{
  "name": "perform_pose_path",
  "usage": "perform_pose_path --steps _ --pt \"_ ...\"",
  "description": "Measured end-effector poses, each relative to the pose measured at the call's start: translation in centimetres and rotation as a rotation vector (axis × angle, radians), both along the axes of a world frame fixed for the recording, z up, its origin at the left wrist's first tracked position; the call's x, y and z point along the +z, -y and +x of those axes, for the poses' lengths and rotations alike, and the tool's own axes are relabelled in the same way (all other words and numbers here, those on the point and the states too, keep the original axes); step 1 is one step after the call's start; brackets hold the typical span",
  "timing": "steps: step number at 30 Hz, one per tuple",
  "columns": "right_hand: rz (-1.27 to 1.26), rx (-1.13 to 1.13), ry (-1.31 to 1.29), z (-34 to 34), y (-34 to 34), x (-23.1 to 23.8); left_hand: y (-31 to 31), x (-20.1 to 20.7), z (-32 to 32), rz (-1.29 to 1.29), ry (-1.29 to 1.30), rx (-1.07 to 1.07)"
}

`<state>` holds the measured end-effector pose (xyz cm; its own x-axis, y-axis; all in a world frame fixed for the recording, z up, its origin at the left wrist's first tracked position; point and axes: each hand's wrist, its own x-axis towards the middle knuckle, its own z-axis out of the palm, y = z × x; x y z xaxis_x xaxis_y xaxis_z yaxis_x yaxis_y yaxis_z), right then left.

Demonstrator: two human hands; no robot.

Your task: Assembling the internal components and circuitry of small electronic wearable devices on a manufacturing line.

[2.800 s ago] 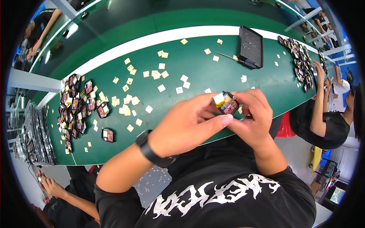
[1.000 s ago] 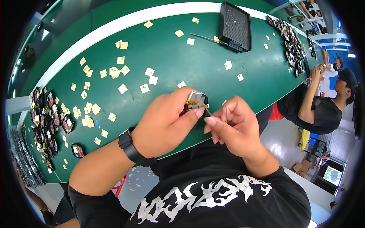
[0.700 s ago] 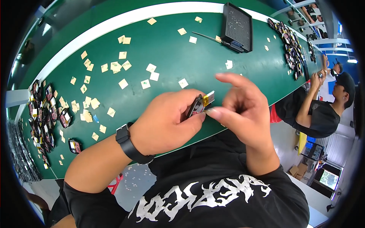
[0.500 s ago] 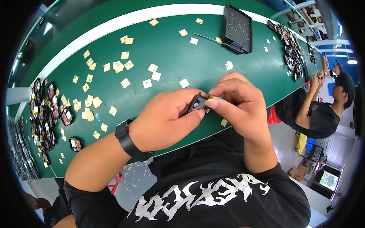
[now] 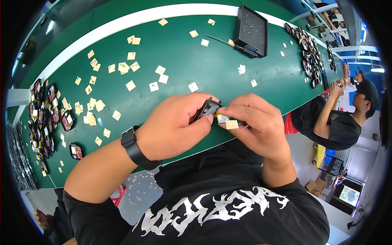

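My left hand (image 5: 177, 122) is closed around a small black plastic device casing (image 5: 210, 107), tilted up between thumb and fingers. Close against its right side, my right hand (image 5: 259, 124) pinches a small silver battery pouch (image 5: 222, 117) with yellow tape at its top. A cream paper square (image 5: 232, 124) sits at the pouch's lower end, by the right fingers. Whether the paper is stuck to the pouch or held by the fingers, I cannot tell. Fingers hide parts of both the casing and the pouch.
Cream paper squares (image 5: 130, 85) lie scattered over the green table (image 5: 183, 53). Similar devices are heaped at left (image 5: 43, 118) and far right (image 5: 310, 55). A black tray (image 5: 252, 30) stands at the back beside a screwdriver (image 5: 245, 50). A co-worker (image 5: 343, 118) sits at right.
My right hand has lowered and turned, bringing the silver pouch and a cream square into sight. The left hand keeps its hold on the casing. The whole view has shifted slightly.
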<state>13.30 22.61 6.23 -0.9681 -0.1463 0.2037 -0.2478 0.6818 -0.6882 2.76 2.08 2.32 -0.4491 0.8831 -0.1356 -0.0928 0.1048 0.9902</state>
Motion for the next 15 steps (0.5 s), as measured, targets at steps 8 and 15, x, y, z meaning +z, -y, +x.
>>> perform_pose_path --steps 8,15 --pt "-0.208 -0.117 0.09 0.2 0.3 -0.4 -0.2 -0.4 0.7 0.017 -0.104 0.028" --pt "-0.376 -0.249 0.221 0.9 1.2 -0.5 -0.2 -0.3 0.8 0.026 -0.175 0.055"
